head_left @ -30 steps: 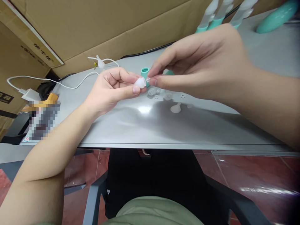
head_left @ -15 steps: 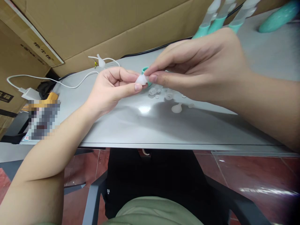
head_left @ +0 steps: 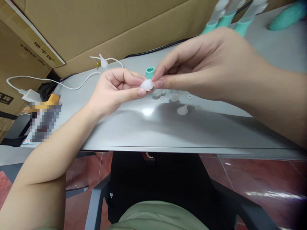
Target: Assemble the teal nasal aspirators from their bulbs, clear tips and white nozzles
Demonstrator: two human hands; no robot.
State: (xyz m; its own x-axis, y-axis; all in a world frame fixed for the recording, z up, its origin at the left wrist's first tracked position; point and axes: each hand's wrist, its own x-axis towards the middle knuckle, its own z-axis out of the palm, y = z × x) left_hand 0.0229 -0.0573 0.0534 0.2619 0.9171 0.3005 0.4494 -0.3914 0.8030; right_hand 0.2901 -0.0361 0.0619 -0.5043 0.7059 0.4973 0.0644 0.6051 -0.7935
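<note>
My left hand [head_left: 115, 91] pinches a small translucent white silicone piece [head_left: 146, 84] between thumb and forefinger above the grey table [head_left: 148, 127]. My right hand [head_left: 206, 70] meets it from the right, its thumb and forefinger closed on the same piece. Just behind the fingertips stands a small teal cap [head_left: 150, 72]. Several small clear parts [head_left: 174, 97] lie on the table under my right hand, and a drop-shaped clear piece [head_left: 182, 110] lies a little nearer to me.
A white cable [head_left: 72, 86] with a charger plug [head_left: 30, 95] runs across the table's left side. Cardboard boxes [head_left: 96, 25] stand behind. Teal and clear tubes [head_left: 227, 16] lie at the far right. A black chair [head_left: 153, 185] sits below the table edge.
Both hands stay joined on the white piece. My right hand's fingertips shifted slightly right, uncovering the teal cap behind them.
</note>
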